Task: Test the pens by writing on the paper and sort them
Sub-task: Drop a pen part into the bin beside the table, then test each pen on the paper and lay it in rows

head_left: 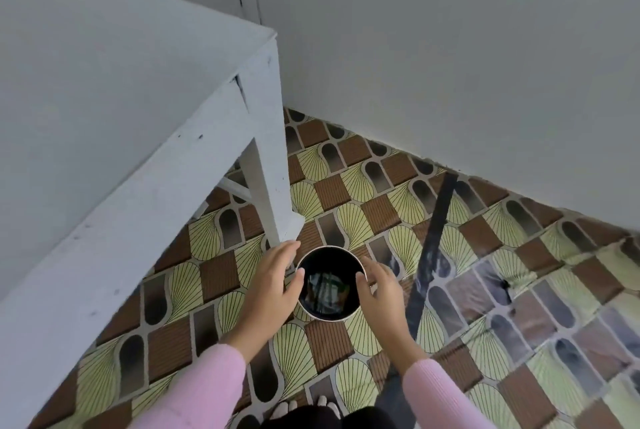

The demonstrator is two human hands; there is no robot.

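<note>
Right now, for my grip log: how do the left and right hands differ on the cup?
The left hand stretches its fingers fairly straight beside the cup; the right hand curls its fingers at the right rim. The left hand lies by the table leg; the right hand over patterned floor. Both set a thumb at the rim.

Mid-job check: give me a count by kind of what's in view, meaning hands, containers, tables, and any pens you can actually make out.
Hands: 2, the left hand and right hand, one on each side of the container
Containers: 1, a round container with a dark inside
Tables: 1, a white table
Pens: 0 that can be told; the container's contents are too blurred
Total: 4
</note>
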